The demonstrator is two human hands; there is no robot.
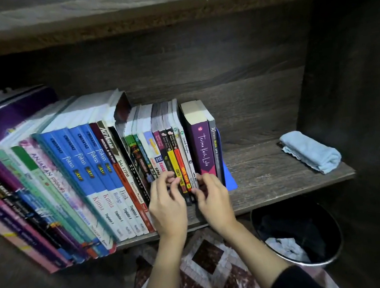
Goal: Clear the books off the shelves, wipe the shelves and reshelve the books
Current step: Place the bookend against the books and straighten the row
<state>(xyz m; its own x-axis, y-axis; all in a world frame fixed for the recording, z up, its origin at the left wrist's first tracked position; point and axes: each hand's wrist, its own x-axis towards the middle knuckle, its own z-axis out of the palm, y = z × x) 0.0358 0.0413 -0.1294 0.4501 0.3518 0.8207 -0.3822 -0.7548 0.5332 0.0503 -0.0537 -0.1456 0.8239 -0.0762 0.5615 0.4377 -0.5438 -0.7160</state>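
The dark wood-grain shelf carries a row of standing colourful books across its left and middle. My left hand and right hand pinch the slim yellow- and orange-spined paperbacks mid-row, fingers curled. Pulling these may topple loosened neighbours. Fingertip contact is hidden; the leftmost books are cut off.

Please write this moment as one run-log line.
left hand, right hand: fingers at spines of thin books, grip unclear | blue cloth: folded on shelf
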